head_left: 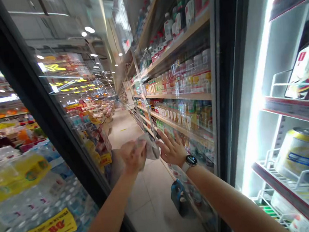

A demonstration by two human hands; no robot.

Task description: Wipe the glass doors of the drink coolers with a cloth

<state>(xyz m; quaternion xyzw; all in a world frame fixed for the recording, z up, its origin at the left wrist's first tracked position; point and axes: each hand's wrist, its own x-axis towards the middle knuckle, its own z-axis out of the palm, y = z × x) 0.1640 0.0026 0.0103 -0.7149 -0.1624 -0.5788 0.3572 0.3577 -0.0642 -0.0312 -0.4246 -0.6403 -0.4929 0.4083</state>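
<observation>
My left hand (133,153) is closed around a folded grey-white cloth (152,150), in front of the glass pane (138,212) of a black-framed door. My right hand (172,149), with a dark watch on the wrist, is raised beside the cloth with its fingers spread. Its thumb side is close to the cloth's edge; I cannot tell whether they touch. Both hands look slightly blurred, and whether the right palm rests on the glass is unclear.
The door's black frame (41,101) slants down at left, and a dark upright (232,86) stands at right. Lit cooler shelves (290,110) hold cans and cartons. Through the glass show bottle shelves (182,95) and a tiled aisle; packed water bottles (46,188) stand at left.
</observation>
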